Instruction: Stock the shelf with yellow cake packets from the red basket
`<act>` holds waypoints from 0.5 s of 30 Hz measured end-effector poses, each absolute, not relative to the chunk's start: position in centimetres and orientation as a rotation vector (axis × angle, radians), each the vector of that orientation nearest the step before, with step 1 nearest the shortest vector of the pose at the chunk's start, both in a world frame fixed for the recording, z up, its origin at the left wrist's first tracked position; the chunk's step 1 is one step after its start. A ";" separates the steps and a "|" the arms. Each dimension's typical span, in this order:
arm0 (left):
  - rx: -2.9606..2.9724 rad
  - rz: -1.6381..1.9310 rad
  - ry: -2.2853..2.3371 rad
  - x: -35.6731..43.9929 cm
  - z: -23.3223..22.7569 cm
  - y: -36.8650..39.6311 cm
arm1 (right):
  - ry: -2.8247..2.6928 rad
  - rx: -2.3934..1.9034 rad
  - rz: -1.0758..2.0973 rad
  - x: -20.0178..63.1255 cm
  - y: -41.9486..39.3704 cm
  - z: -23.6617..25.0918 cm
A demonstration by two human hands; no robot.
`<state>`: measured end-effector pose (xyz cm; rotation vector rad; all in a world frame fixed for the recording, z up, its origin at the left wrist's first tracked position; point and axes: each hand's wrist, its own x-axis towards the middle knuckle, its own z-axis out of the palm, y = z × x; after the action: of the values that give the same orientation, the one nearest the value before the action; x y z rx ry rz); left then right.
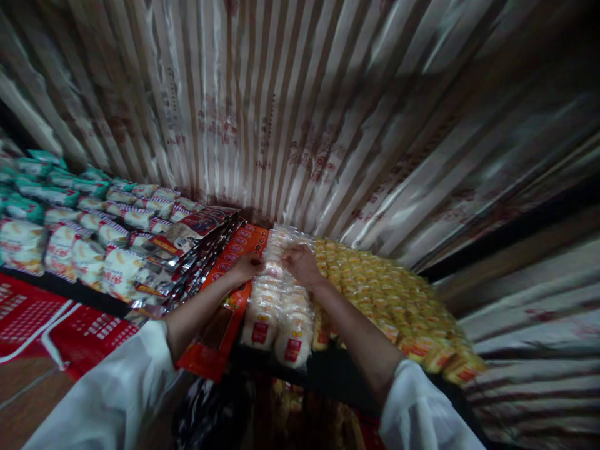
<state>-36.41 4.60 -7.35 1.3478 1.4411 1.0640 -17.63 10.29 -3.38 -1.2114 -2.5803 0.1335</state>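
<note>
Head view: left hand (247,267) and right hand (302,264) both closed on top of clear packs of pale round cakes (276,306), centre of shelf (328,375). Orange carton (234,262) touching at 9 o'clock; yellow packets (394,300) at 3 o'clock; silver-red pouches (187,250), white bags (89,250) further at 9 o'clock; corrugated metal wall (300,112) at 12
</note>
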 end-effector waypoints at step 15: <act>1.235 1.273 1.520 -34.6 -7.7 5.7 | -2.484 -1.100 0.050 -17.0 8.9 -3.6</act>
<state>-34.61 5.70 -7.73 1.2345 1.5205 1.2735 -16.99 8.92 -3.58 -1.0998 -2.4845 0.0503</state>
